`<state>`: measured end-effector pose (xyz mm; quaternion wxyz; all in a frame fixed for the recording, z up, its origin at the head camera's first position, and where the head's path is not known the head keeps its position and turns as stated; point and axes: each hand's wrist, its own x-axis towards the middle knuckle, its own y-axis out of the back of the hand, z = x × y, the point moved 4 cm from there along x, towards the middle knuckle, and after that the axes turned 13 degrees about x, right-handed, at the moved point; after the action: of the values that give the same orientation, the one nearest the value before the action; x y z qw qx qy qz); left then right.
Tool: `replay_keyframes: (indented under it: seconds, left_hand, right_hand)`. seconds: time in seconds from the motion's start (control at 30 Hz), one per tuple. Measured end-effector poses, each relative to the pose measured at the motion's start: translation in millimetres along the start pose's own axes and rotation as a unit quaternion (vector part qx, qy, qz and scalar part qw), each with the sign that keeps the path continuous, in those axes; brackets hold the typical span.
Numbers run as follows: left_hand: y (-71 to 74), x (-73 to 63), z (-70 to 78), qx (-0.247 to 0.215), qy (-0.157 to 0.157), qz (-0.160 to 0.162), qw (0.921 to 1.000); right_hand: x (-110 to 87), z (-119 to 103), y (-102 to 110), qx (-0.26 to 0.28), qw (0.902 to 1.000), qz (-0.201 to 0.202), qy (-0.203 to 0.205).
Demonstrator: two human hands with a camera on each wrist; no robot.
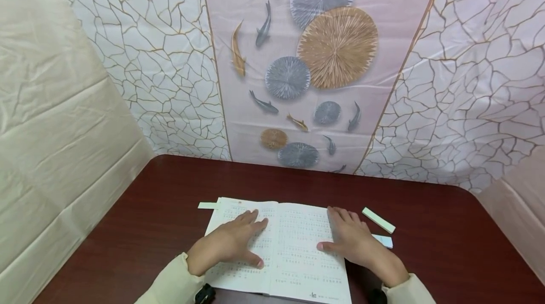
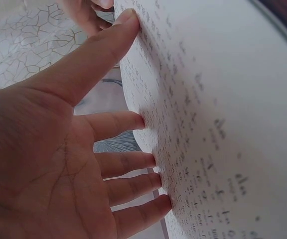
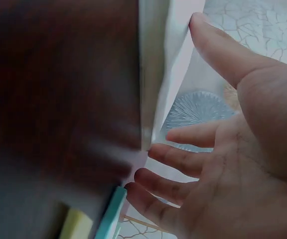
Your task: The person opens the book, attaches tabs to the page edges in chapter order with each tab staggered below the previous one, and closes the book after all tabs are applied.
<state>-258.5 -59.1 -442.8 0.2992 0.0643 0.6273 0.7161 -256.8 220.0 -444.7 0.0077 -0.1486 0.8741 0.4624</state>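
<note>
An open book (image 1: 304, 271) with printed pages lies flat on the dark red table. On its left page rests my left hand (image 1: 230, 242), fingers spread and thumb apart; the left wrist view shows the fingertips (image 2: 148, 160) touching the paper. My right hand (image 1: 356, 243) lies over the right page's outer edge. In the right wrist view its thumb (image 3: 218, 42) touches the page, while the other fingers extend near the book's edge. Beside that hand are a pale green strip-shaped pad (image 1: 378, 220) and a pale blue one (image 1: 384, 241), partly hidden by the hand.
A pale green strip (image 1: 207, 205) sticks out from the book's upper left edge. The table (image 1: 140, 228) has rounded far corners. Behind it hangs a patterned cloth (image 1: 255, 119), and a cream cloth (image 1: 55, 119) hangs along the left side.
</note>
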Motion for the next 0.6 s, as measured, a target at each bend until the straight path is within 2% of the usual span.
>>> replay_keyframes:
  seconds: [0.33,0.6]
  left_hand:
    - [0.6,1.3,0.7,0.000,-0.004,-0.003,1.0000]
    - [0.3,0.3,0.1,-0.002,-0.004,0.002,1.0000]
  right_hand:
    - [-1.0,-3,-6,-0.007,0.9988,-0.012,-0.046]
    - [-1.0,-10,-8,-0.010,0.9986,-0.009,-0.051]
